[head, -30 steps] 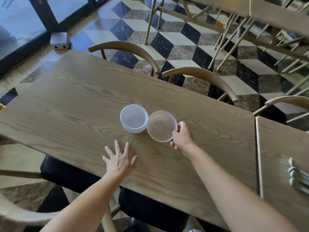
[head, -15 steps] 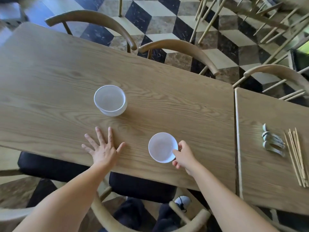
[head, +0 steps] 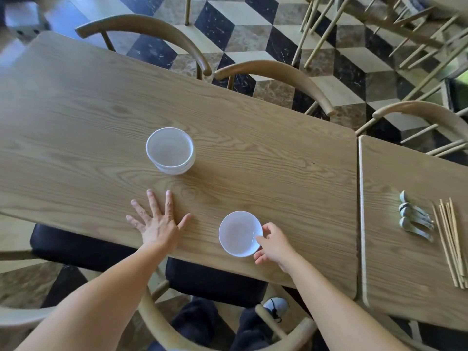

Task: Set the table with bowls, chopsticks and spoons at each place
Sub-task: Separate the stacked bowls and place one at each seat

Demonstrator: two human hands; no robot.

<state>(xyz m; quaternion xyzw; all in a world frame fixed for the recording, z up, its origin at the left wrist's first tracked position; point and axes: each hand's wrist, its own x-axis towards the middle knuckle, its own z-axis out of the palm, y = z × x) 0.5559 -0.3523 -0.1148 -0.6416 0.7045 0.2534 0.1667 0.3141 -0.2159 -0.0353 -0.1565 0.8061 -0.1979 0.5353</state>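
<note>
Long wooden table (head: pixel 76 122), rounded corners. The far edge runs diagonally from upper left to right, and the near edge crosses below the wrists. The left half of the top is bare wood. Two curved chair backs (head: pixel 144 29) stand along the far edge. A black-seated chair (head: pixel 76 247) is tucked under the near edge.

Stack of white bowls (head: pixel 169 150) stands mid-table, well in from both edges. The bowls are nested, and the top one shows only a bare white inside. How many are in the stack cannot be told.

Left hand (head: pixel 158 224) lies palm-down on the wood just below the stack and apart from it. Its fingers are straight and spread, it holds nothing, and the wrist crosses the near edge.

Single white bowl (head: pixel 239 233) is right of that hand, close to the near edge, with a bare inside. Whether its base rests on the wood cannot be told. A wide strip of bare wood lies beyond it toward the far edge.

Right hand (head: pixel 274 245) pinches the bowl's right rim, with the thumb over the lip and the fingers curled against the outer wall.

A narrow seam separates this table from a second table (head: pixel 400 269), which butts up on the right. A cluster of pale spoons (head: pixel 414 219) lies on it, with a loose bundle of wooden chopsticks (head: pixel 450 239) just beside them, running toward the near edge. Both are well apart from the bowls.
</note>
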